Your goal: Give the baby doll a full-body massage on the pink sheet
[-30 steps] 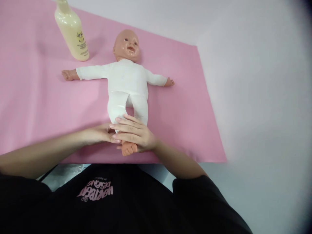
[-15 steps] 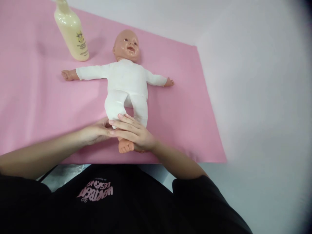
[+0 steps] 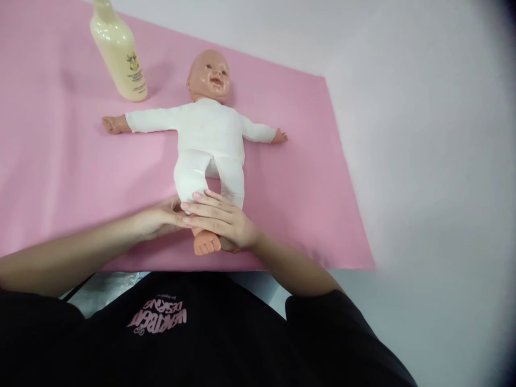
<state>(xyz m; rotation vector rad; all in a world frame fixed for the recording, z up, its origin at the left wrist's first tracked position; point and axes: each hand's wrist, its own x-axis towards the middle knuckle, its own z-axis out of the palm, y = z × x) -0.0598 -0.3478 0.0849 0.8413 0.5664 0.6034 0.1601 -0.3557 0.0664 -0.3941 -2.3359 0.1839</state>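
Note:
A baby doll with a bald plastic head and white cloth body lies on its back, arms spread wide. My left hand holds the lower part of the leg on the left from its outer side, the thumb in front and the other fingers mostly hidden behind. Across the front of that same lower leg lies my right hand, its fingers together and curved over it, the tips meeting my left thumb. Below my hands, the doll's bare foot sticks out. The other foot is almost wholly covered by my right hand.
The doll rests on a pink table cover, whose near edge runs just in front of my body. A pale yellow pump bottle stands at the back left, near the doll's head. White walls border the table behind and at the right.
The held foot has shifted very slightly down and left, along with small movements of my right hand's fingers. My grip on the leg stays the same.

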